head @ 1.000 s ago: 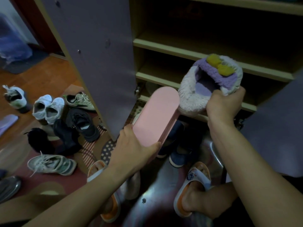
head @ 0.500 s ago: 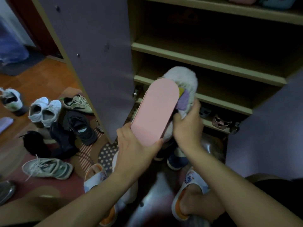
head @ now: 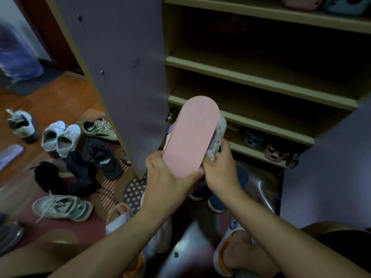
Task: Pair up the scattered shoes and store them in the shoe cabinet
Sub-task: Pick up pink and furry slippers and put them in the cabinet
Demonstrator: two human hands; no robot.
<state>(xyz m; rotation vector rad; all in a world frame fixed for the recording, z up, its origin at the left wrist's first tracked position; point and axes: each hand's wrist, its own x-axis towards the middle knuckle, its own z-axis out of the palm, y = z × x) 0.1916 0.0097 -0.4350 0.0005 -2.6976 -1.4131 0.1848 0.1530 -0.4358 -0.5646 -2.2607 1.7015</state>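
The pink-soled slipper (head: 192, 135) points up and away toward the shoe cabinet (head: 261, 81), sole facing us. Both hands, left (head: 166, 177) and right (head: 220, 173), now grip the 2 slippers pressed together, fingers curled at the heels.

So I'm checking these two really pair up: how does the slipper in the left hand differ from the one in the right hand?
The left hand grips a slipper turned sole-up, showing a smooth, flat pink sole. The right hand holds the fluffy slipper mostly hidden behind it, so only white fuzzy edges show. The first is almost fully visible, the second barely. Both are held pressed together in front of the shoe cabinet.
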